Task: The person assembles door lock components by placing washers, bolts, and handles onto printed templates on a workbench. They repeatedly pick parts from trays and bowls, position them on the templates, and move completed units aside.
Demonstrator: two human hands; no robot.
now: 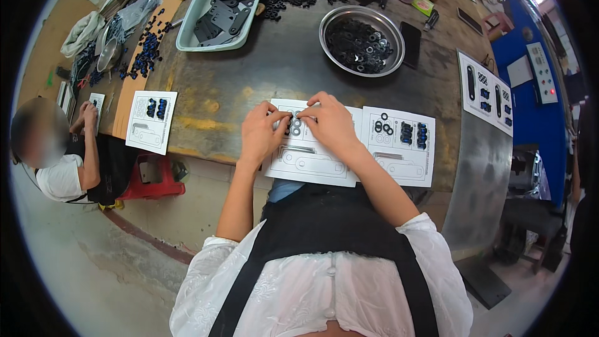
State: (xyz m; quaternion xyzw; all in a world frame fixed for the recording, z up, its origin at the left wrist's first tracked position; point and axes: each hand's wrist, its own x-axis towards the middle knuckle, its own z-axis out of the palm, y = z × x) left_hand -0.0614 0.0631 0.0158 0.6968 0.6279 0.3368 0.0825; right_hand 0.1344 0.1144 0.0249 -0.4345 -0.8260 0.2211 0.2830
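Your left hand (261, 131) and right hand (328, 123) work mid-frame, fingers curled in at the grey rings (296, 130) on the printed sheet (315, 173); whether either grips one, I can't tell. Looks like you're arranging rings: next move calls for light fingertips. Beyond, upper right of centre, the metal bowl (370, 75) sits on the worktop (243, 75).

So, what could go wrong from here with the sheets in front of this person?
The left hand and right hand crowd the small rings on the middle sheet; a fingertip could knock them out of place. The right forearm passes close to the right-hand sheet, so it might brush the black rings there. The middle sheet also reaches the table's near edge, where the apron might catch it.
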